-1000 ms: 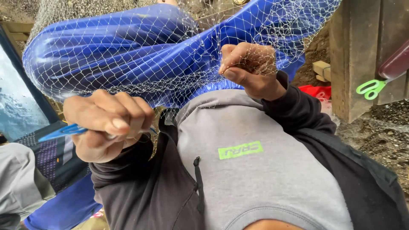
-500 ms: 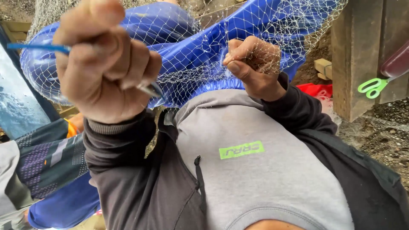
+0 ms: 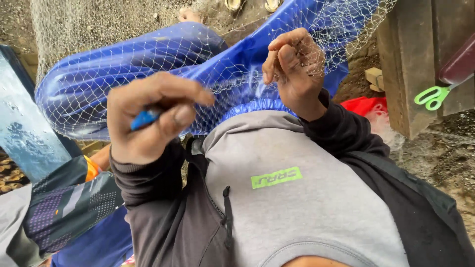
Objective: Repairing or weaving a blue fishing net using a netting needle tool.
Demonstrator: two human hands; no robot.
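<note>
A fine white fishing net (image 3: 148,74) lies spread over my knees, which are in shiny blue trousers (image 3: 114,64). My left hand (image 3: 148,121) is closed around a blue netting needle (image 3: 144,118); only a short piece of the needle shows between thumb and fingers. It hovers just above my lap, near the net. My right hand (image 3: 297,69) is raised in front of my right knee and pinches a bunched bit of the net's mesh between thumb and fingers. My grey and black hooded top (image 3: 297,198) fills the lower part of the view.
Another person's patterned dark sleeve with an orange cuff (image 3: 69,198) sits at the lower left. Green-handled scissors (image 3: 432,96) hang on a wooden post (image 3: 410,64) at the right. A red object (image 3: 366,106) lies by the post on gravelly ground.
My left hand, with the blue needle, swung up high and close to the camera, then came back down and right toward the net. My right hand kept its pinch on the mesh.
</note>
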